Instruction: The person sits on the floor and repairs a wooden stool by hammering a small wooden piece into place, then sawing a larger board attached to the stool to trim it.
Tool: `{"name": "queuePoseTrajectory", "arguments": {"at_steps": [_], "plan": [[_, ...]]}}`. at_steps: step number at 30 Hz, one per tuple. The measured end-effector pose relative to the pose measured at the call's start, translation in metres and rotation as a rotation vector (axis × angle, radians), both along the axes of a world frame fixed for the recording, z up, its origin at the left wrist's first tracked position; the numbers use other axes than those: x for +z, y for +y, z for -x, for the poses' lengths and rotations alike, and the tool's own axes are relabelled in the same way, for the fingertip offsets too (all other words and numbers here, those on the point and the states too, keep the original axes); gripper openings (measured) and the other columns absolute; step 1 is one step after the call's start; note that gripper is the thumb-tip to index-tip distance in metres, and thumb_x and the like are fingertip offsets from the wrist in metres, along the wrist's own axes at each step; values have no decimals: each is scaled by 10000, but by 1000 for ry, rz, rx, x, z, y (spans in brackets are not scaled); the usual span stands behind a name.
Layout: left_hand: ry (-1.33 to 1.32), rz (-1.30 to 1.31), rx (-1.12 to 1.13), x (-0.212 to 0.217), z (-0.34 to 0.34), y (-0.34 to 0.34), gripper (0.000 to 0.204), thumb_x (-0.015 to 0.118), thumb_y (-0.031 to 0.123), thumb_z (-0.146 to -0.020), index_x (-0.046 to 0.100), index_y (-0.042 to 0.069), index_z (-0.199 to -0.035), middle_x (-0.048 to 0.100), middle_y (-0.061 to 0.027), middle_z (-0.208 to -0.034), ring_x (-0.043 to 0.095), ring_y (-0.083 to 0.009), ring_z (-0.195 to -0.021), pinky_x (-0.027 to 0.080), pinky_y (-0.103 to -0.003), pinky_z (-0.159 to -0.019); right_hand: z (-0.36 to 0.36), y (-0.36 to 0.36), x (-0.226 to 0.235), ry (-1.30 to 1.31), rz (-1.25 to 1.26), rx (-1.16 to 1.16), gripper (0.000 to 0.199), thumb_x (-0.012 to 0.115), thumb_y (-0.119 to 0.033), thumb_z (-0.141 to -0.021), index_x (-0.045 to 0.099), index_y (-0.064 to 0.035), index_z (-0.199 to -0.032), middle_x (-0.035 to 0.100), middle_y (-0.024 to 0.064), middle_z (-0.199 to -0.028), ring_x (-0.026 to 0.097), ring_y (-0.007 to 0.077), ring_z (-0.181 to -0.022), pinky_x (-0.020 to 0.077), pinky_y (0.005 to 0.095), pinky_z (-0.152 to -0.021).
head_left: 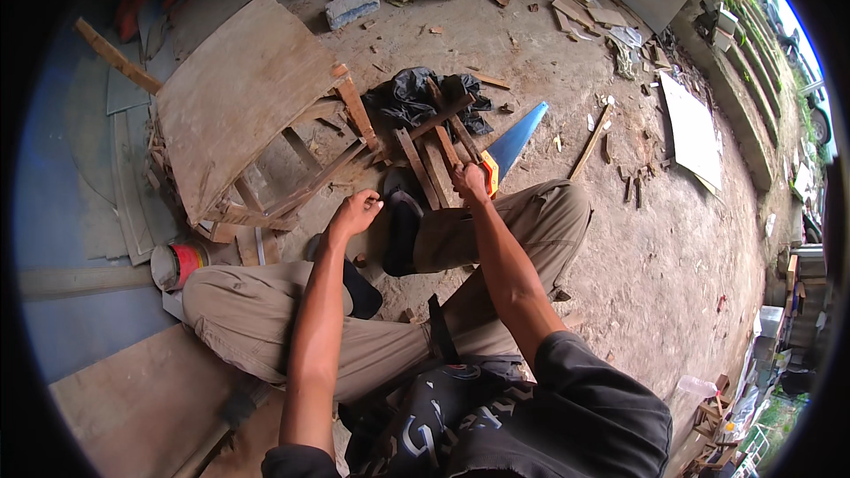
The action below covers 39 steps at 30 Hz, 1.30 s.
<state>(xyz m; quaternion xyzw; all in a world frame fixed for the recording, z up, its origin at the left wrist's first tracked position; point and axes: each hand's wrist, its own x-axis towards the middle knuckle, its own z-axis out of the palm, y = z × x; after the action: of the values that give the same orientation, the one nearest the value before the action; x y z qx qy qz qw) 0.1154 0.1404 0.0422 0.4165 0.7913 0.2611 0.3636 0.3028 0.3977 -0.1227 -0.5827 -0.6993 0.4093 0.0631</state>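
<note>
My left hand (pixel 357 212) is raised above my shoes, its fingers curled in and thumb pressed to them; whatever may be between them is too small to make out. Farther right, my right hand (pixel 471 182) is closed at the near end of a brown wooden strip (pixel 445 145). Right beside it is a handsaw (pixel 517 138) with a blue blade and a red and yellow handle, the blade pointing up and right. Several other wood strips (pixel 416 166) lie crossed near my feet. Behind them is a crumpled black plastic sheet (pixel 409 96).
A wooden frame with a plywood panel (pixel 243 93) stands at left, beside a round tub (pixel 166 265) with a red band. Grey blocks (pixel 351 9) are at the back. A white board (pixel 691 133) and wood scraps (pixel 636 186) lie on the right of the dusty floor.
</note>
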Motion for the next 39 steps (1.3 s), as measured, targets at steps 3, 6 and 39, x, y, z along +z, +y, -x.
{"name": "queuePoseTrajectory", "arguments": {"at_steps": [3,6,39], "plan": [[-16,23,-23,0,-4,5,371,631,285,-924,612,12,-1174,677,-170,-1106,671,-290,-1006,522,-385,-853,-14,6,9,-65,43,-49,471,613,-484,-854,607,-18,-920,630,148,-824,634,335,-885,503,478,-731],[19,9,0,1,4,-11,365,629,285,-925,611,17,-1172,678,-170,-1106,675,-295,-991,526,-393,-848,-9,-31,45,-72,-454,82,520,675,-462,-822,588,-14,-1071,603,191,-963,610,354,-973,496,481,-802],[-51,20,46,8,-13,-1,353,609,251,-943,600,18,-1208,674,-152,-1127,646,-281,-1073,512,-392,-888,28,-68,50,409,-323,206,285,646,-197,-856,596,16,-1040,580,284,-983,599,475,-916,495,519,-808]]}}
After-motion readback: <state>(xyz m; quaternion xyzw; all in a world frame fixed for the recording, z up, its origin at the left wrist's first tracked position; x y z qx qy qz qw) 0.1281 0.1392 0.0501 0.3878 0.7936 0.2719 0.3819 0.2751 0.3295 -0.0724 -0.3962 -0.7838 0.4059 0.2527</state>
